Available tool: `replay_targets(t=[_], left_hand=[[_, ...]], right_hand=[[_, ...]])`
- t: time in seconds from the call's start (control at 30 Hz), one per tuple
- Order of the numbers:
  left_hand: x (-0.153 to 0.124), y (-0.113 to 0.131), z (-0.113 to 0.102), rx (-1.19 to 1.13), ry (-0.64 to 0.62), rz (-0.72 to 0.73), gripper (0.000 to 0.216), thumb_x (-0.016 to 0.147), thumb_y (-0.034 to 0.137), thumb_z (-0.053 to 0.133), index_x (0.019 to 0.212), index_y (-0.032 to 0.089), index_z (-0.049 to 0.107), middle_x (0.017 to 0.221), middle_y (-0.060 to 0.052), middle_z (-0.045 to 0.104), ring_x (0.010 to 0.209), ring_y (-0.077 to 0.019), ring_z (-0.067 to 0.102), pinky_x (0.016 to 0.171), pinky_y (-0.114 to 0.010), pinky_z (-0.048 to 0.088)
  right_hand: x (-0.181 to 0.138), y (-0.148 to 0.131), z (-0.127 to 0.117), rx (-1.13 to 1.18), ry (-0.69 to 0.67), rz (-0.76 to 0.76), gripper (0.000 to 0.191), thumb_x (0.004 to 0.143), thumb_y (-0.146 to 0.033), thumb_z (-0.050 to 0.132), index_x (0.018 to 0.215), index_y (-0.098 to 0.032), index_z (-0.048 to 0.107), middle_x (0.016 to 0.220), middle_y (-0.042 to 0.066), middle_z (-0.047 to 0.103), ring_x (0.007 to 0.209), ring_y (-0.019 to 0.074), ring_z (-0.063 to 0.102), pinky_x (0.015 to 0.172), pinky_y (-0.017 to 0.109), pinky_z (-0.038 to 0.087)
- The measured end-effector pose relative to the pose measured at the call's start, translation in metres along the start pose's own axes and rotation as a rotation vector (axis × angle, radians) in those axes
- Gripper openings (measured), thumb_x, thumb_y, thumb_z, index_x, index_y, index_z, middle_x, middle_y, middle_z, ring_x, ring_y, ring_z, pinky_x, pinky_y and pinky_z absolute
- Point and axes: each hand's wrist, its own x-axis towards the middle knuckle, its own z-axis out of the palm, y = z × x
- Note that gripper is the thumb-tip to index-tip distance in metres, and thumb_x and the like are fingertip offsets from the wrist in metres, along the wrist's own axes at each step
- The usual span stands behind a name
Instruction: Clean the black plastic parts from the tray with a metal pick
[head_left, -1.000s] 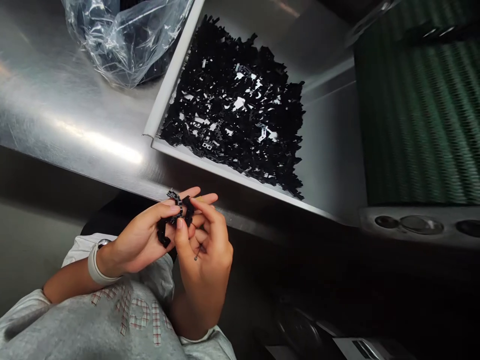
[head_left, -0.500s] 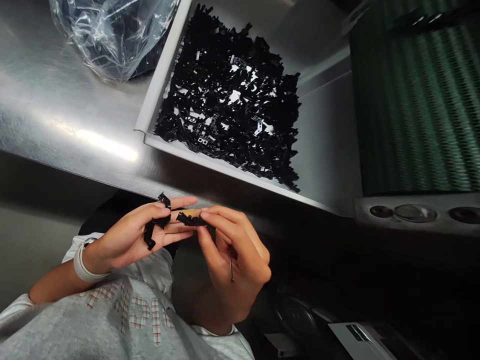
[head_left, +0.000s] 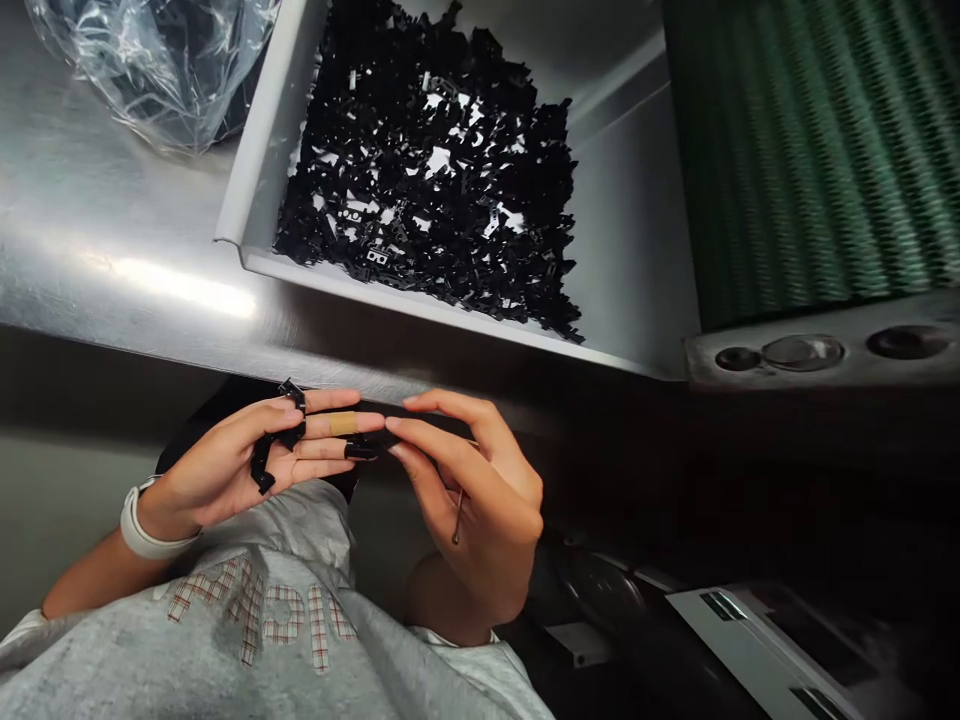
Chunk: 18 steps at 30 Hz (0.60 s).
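Note:
My left hand [head_left: 225, 460] lies palm up with its fingers stretched out, and its thumb pins an angular black plastic part [head_left: 261, 465] across the palm. A tan bandage [head_left: 343, 424] wraps one of its fingers. Just beyond those fingertips, my right hand [head_left: 484, 490] pinches a second small black plastic part [head_left: 364, 450] between thumb and forefinger. Part of that piece is hidden by the fingers. A thin metal rod [head_left: 457, 515] with a rounded end rests against my right palm; its other end is mostly covered.
A white tray [head_left: 259, 140] holding a heap of black plastic parts [head_left: 427, 190] stands on the metal table [head_left: 67, 200]. Left of it is a clear plastic bag [head_left: 161, 75]. At right is a green ribbed surface [head_left: 810, 150] with a metal edge strip [head_left: 847, 350].
The view has shifted, so the tray and table sit further left and up. My right hand has turned the small black part, and its middle finger has lifted away from the pinch.

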Motion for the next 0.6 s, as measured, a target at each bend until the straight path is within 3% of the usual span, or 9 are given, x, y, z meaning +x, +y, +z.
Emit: replay_targets(t=[0.07,0.13,0.27,0.47,0.6], left_hand=[[0.0,0.001,0.0,0.018,0.034,0.01,0.031,0.093,0.022,0.059,0.117,0.015,0.078,0.123,-0.013,0.077,0.108,-0.0249,0.075,0.101,-0.035,0.055],[-0.001,0.004,0.001,0.029,0.067,0.027,0.03,0.093,0.021,0.06,0.115,0.015,0.078,0.124,-0.013,0.076,0.104,-0.0236,0.077,0.096,-0.032,0.058],[-0.003,0.008,0.004,0.04,0.076,0.05,0.028,0.092,0.022,0.062,0.113,0.016,0.079,0.121,-0.011,0.078,0.104,-0.0261,0.077,0.095,-0.032,0.061],[0.0,0.008,0.0,-0.029,-0.028,-0.02,0.028,0.092,0.021,0.063,0.116,0.016,0.078,0.117,-0.01,0.079,0.102,-0.0248,0.078,0.092,-0.031,0.062],[0.004,0.005,-0.003,-0.077,-0.098,-0.044,0.028,0.093,0.02,0.063,0.117,0.015,0.078,0.113,-0.009,0.081,0.103,-0.0238,0.077,0.091,-0.029,0.062]], right_hand=[[0.001,0.002,0.0,0.036,-0.059,-0.023,0.023,0.094,-0.009,0.063,0.109,-0.024,0.072,0.109,0.007,0.073,0.092,0.0155,0.073,0.068,0.023,0.061],[0.003,0.004,0.0,0.059,-0.108,-0.033,0.023,0.096,-0.008,0.06,0.11,-0.021,0.071,0.103,0.006,0.075,0.091,0.015,0.074,0.075,0.024,0.062],[0.005,0.007,0.004,0.081,-0.15,-0.038,0.021,0.097,-0.009,0.057,0.111,-0.02,0.068,0.096,0.005,0.074,0.083,0.0135,0.072,0.069,0.023,0.06],[0.006,0.012,0.011,0.225,-0.19,0.012,0.006,0.097,-0.015,0.061,0.1,-0.019,0.063,0.087,0.001,0.072,0.075,0.0125,0.071,0.065,0.021,0.059],[0.008,0.015,0.009,0.281,-0.263,-0.004,0.006,0.099,-0.017,0.06,0.1,-0.019,0.065,0.085,0.0,0.073,0.074,0.012,0.071,0.067,0.021,0.057]])
